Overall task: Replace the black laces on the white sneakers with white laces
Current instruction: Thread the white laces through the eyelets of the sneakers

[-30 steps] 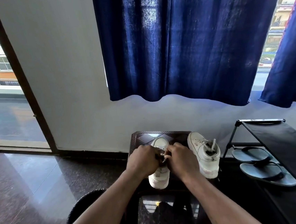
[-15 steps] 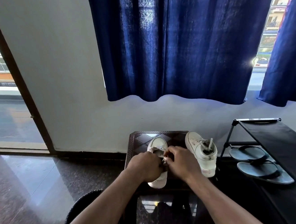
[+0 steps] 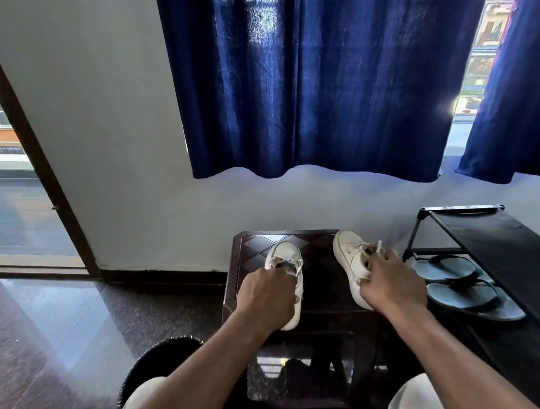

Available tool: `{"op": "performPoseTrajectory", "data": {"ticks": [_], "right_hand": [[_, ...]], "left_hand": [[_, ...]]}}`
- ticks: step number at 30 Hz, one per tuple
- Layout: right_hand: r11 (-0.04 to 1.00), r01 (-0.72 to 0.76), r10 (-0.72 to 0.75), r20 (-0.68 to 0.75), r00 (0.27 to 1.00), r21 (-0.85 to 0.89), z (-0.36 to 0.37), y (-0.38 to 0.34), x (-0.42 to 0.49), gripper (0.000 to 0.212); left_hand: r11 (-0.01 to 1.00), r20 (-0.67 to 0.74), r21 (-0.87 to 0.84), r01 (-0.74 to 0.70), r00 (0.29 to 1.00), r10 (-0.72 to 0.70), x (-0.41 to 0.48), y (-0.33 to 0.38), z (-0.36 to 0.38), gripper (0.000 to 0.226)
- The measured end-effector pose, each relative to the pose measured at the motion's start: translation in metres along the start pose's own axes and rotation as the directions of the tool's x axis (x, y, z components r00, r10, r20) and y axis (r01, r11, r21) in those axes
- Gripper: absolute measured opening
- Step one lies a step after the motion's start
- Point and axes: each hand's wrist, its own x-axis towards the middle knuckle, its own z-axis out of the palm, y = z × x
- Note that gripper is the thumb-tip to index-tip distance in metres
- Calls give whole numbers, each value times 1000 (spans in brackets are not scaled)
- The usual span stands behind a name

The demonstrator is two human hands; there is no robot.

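Two white sneakers stand side by side, toes pointing away, on a small dark table (image 3: 252,240) against the far wall. The left hand (image 3: 266,298) grasps the left sneaker (image 3: 285,252), its fingers curled over the near part of the opening. The right hand (image 3: 390,283) grasps the right sneaker (image 3: 349,251) at its collar, where a white lace (image 3: 379,246) end sticks up just beyond the fingers. To the right, a black shoe rack (image 3: 513,246) holds a pair of dark sandals (image 3: 449,269); a blue curtain (image 3: 315,68) hangs above
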Motion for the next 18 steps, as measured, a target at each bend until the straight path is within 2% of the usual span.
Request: {"op": "performPoseTrajectory", "data": {"ticks": [3,7,13,18], "right_hand": [[992,128,-128,20,992,-4,2,6,3,39],[990,131,-120,183,976,-47,6,8,4,47],[980,178,-191,179,965,85,21,-10,-3,23],[959,261,-276,156,948,110,33,-30,-8,24]], "left_hand": [[999,53,-3,48,997,-48,-2,7,2,33],[994,87,-45,98,992,-94,-5,9,6,25],[993,82,-95,69,995,-62,-5,7,9,24],[992,49,-105,66,997,-61,1,9,14,21]]}}
